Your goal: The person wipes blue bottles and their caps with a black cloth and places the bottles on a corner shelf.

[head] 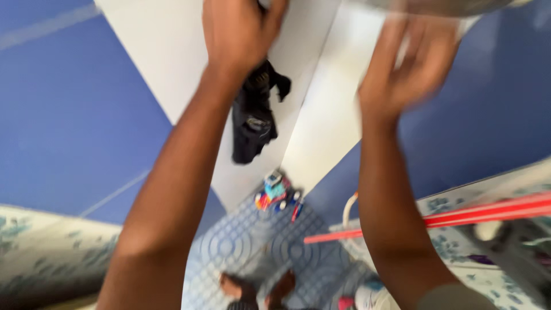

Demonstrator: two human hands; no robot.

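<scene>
Black cloth (252, 117) hangs from the left hand (238, 31), which is clenched around its top, the bundle dangling just below the wrist against a white panel (166, 51). Beside it, the right hand (410, 63) is blurred, fingers spread loose and grasping nothing, near a second white panel (330, 120). Far below both hands, a small colourful toy (276, 192) lies on patterned floor (258, 247).

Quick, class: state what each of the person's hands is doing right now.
Left hand: closed, gripping a dark cloth that hangs below it.
Right hand: open, fingers spread, blurred; holds nothing visible.
</scene>
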